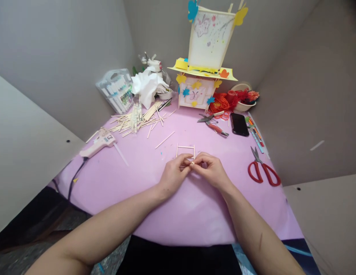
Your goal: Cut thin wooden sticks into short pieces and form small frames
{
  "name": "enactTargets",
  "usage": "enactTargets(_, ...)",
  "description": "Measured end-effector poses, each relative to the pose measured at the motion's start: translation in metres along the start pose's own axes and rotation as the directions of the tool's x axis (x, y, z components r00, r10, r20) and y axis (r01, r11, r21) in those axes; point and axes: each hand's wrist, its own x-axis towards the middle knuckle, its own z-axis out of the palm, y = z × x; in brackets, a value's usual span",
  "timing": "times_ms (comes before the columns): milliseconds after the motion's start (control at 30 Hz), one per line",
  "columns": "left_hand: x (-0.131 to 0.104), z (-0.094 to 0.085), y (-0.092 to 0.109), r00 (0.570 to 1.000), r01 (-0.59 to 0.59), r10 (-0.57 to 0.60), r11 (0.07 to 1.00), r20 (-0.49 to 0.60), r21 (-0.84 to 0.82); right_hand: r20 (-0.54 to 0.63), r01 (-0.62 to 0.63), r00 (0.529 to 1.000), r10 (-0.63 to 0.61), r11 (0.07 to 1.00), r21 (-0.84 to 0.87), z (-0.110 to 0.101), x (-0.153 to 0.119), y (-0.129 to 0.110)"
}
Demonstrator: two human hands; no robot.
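Observation:
A small frame of thin wooden sticks (186, 147) is held low over the pink-covered table, its far end showing beyond my fingers. My left hand (175, 172) is closed around its near left side. On the near right corner, my right hand (210, 168) pinches with thumb and forefinger. The fingertips of both hands almost meet there, and a tiny pale piece shows between them. My fingers hide the near part of the frame. A loose wooden stick (164, 140) lies just beyond it to the left.
A pink glue gun (100, 145) and a pile of sticks (140, 118) lie left. At the back stands a decorated paper lantern (195, 91). Pliers (213, 124), a phone (239, 125), red-handled scissors (262, 168) and red yarn (223, 102) sit on the right. Grey walls enclose the table.

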Motion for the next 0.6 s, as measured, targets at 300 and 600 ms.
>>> enactTargets(300, -0.002, 0.001, 0.002, 0.999, 0.003, -0.005, 0.999, -0.047, -0.038, -0.069, 0.029, 0.997, -0.024, 0.997, 0.077, -0.004, 0.001, -0.003)
enactTargets(600, -0.004, 0.0, 0.009, 0.996, 0.084, -0.083, 0.987, 0.016, -0.136, 0.024, -0.013, 1.0, 0.011, 0.997, 0.076, -0.009, 0.002, -0.014)
